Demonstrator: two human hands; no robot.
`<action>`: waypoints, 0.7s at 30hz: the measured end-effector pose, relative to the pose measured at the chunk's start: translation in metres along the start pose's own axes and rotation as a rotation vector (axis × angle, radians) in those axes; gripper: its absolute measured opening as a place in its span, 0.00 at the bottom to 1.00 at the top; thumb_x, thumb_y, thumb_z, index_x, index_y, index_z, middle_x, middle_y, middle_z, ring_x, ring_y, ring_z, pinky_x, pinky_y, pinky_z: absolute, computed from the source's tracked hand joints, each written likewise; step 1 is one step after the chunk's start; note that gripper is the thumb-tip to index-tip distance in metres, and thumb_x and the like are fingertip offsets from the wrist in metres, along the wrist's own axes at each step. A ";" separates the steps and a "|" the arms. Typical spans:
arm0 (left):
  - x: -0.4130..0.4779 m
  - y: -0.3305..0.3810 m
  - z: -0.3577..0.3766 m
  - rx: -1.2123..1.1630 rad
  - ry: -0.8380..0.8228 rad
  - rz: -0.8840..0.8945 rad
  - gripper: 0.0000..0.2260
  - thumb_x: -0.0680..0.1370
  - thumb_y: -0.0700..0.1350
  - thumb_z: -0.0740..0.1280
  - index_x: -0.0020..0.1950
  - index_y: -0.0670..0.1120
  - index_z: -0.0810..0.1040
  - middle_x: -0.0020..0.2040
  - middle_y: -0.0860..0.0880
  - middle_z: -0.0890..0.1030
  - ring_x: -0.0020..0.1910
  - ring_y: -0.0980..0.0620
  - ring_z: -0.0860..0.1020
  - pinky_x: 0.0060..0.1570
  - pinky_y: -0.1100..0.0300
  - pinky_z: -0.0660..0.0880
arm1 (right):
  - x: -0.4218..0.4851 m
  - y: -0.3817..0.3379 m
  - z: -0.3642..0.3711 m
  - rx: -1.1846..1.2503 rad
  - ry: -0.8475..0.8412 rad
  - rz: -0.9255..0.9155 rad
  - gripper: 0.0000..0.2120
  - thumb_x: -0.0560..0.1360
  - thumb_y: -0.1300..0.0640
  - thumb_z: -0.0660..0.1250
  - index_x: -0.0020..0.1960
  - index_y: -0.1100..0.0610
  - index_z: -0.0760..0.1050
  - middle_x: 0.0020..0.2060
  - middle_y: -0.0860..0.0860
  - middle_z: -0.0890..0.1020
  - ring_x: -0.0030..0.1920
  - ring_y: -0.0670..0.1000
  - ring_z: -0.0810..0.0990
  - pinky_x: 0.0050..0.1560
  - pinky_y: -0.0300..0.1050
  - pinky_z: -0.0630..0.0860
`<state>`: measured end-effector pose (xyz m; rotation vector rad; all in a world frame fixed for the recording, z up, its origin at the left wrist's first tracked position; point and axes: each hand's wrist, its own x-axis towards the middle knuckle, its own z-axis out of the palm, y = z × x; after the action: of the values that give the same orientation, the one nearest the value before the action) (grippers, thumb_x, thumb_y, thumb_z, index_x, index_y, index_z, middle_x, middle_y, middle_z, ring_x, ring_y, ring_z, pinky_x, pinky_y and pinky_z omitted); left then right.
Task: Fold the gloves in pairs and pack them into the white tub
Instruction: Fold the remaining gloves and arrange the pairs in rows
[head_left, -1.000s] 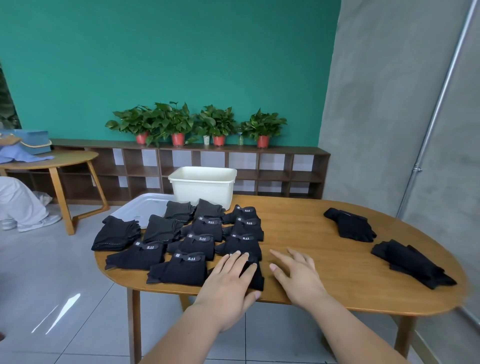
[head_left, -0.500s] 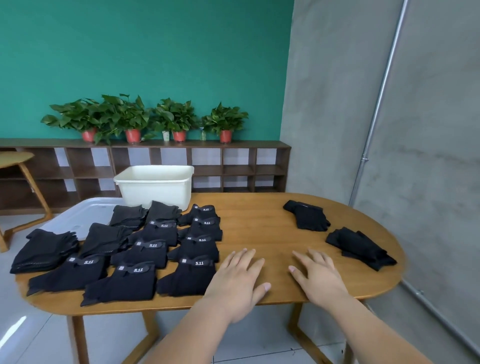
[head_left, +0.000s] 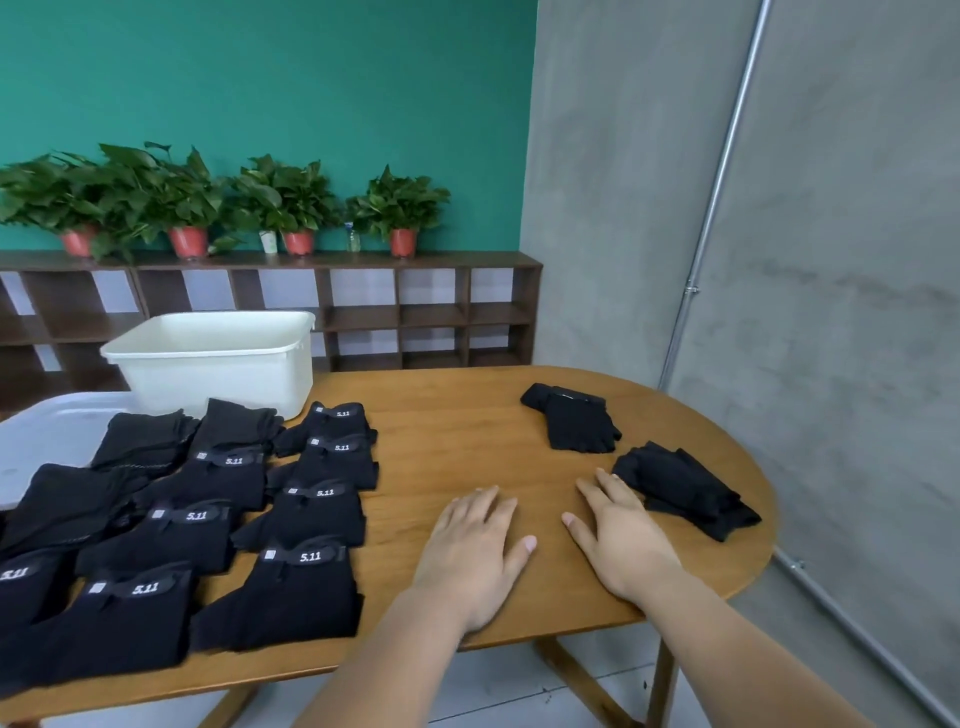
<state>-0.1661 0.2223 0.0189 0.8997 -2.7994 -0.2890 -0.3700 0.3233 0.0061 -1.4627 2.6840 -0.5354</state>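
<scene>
— Changed?
— Slid right, away from folded black fabric glove pairs (head_left: 291, 525). Flat and empty on oval wooden worktop (head_left: 467, 441): left hand (head_left: 475, 551), right hand (head_left: 621, 545).
— Next?
— Probably folding loose black fingerless gloves (head_left: 680, 488), just beside right hand. Rectangular white plastic tub (head_left: 218, 364) far left.

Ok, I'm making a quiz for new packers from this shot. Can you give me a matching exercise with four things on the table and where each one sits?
Things:
1. white tub
2. right hand
3. labelled folded gloves
4. loose gloves

Places:
a. in rows on the left half of the table
b. at the far edge, behind the rows
c. flat on bare wood near the front edge
d. in two heaps on the right side

Pairs: 1-b, 2-c, 3-a, 4-d
</scene>
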 end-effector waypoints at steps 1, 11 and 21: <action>0.002 -0.001 0.003 -0.013 0.013 -0.022 0.31 0.86 0.66 0.46 0.86 0.54 0.52 0.86 0.52 0.51 0.85 0.51 0.48 0.83 0.53 0.42 | 0.008 -0.001 0.001 -0.009 0.003 -0.011 0.33 0.84 0.36 0.55 0.84 0.50 0.56 0.85 0.50 0.51 0.84 0.51 0.48 0.83 0.49 0.54; 0.008 -0.006 0.013 -0.070 0.105 -0.061 0.29 0.86 0.65 0.46 0.86 0.56 0.53 0.86 0.54 0.49 0.85 0.54 0.42 0.84 0.52 0.44 | 0.086 -0.022 0.019 -0.131 -0.037 -0.004 0.42 0.82 0.28 0.44 0.86 0.54 0.48 0.85 0.53 0.49 0.84 0.53 0.45 0.84 0.55 0.48; 0.006 -0.007 0.014 -0.103 0.184 -0.048 0.26 0.87 0.60 0.49 0.84 0.55 0.58 0.85 0.55 0.54 0.84 0.55 0.47 0.83 0.55 0.46 | 0.037 -0.026 0.028 -0.103 0.229 -0.244 0.23 0.82 0.43 0.60 0.74 0.49 0.75 0.62 0.44 0.80 0.62 0.49 0.77 0.63 0.46 0.75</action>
<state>-0.1703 0.2150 0.0048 0.9205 -2.5735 -0.3360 -0.3645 0.2721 -0.0077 -1.8805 2.7529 -0.6211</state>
